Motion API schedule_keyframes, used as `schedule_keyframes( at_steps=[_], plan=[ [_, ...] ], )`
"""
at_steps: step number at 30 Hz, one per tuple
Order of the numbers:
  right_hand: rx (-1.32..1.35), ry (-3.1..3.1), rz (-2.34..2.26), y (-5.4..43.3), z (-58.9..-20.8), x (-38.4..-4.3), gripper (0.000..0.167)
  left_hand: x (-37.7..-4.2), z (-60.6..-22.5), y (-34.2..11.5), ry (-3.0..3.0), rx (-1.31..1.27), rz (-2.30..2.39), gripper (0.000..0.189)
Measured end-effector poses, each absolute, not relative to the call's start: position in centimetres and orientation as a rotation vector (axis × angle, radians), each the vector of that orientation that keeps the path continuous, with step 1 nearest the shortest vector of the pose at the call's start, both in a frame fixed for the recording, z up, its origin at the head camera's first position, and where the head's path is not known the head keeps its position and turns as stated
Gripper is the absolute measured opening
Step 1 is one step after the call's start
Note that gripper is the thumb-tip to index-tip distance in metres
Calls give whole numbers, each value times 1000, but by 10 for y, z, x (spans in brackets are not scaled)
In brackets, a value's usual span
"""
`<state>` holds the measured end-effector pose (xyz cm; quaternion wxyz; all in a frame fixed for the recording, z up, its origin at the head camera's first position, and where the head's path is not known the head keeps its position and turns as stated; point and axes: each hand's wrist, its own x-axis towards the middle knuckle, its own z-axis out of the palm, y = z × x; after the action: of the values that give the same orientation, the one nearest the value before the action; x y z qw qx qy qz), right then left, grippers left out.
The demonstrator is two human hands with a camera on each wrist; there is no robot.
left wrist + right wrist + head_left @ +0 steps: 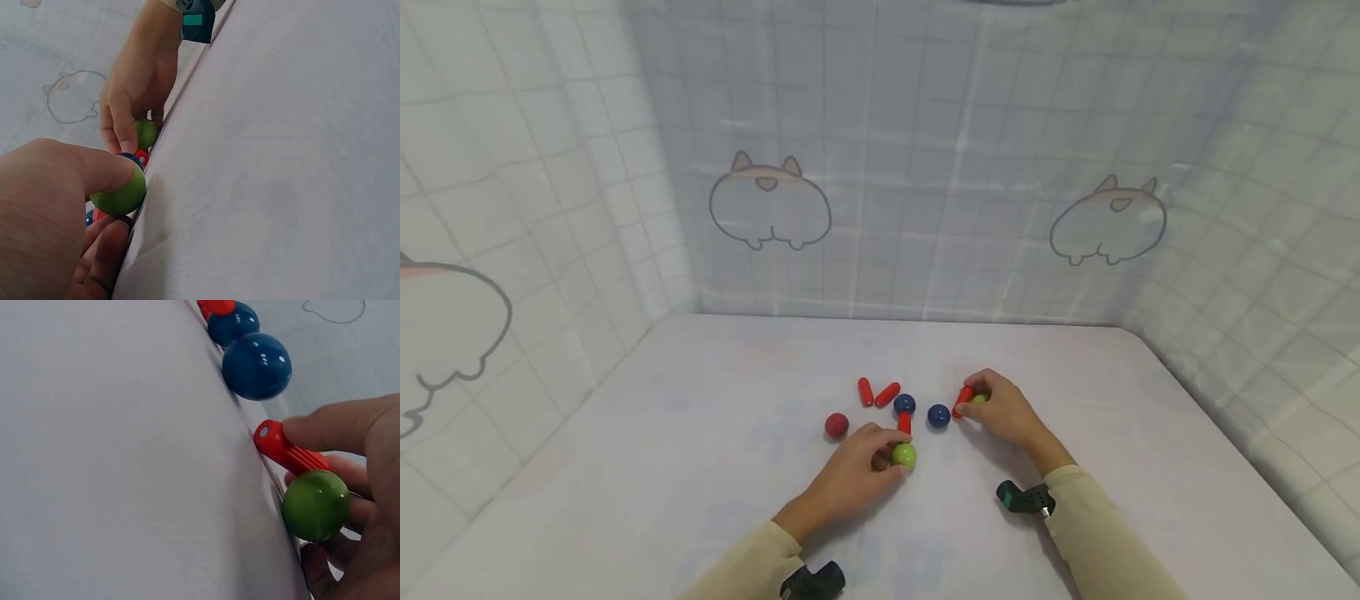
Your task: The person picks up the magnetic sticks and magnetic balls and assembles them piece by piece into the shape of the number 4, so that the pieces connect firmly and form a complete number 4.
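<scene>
My left hand (859, 468) pinches a green ball (904, 456) between thumb and fingers, low over the table. A red rod (904, 423) runs from that ball towards a blue ball (905, 404), the three in a line. My right hand (1006, 410) holds another red rod (290, 450) between thumb and fingers; its near end shows a small grey disc. Against this rod, by the palm, lies a second green ball (316, 505); whether they are joined I cannot tell. Between the hands rests a loose blue ball (938, 417).
Two red rods (866, 392) lie at an angle to each other behind the left hand. A dark red ball (837, 426) sits to their front left. The white table (760, 375) meets a tile-patterned curtain (895, 208) at the back and sides.
</scene>
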<state>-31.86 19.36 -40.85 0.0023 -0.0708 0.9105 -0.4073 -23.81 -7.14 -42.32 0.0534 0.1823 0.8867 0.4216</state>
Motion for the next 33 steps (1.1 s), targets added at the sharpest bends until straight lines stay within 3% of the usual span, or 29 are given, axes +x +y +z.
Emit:
schedule_keyframes(
  at_steps=[33],
  plan=[
    [-158, 2870, -1530, 196, -410, -313, 32, -234, -421, -70, 2698, 548, 1278, 42]
  ],
)
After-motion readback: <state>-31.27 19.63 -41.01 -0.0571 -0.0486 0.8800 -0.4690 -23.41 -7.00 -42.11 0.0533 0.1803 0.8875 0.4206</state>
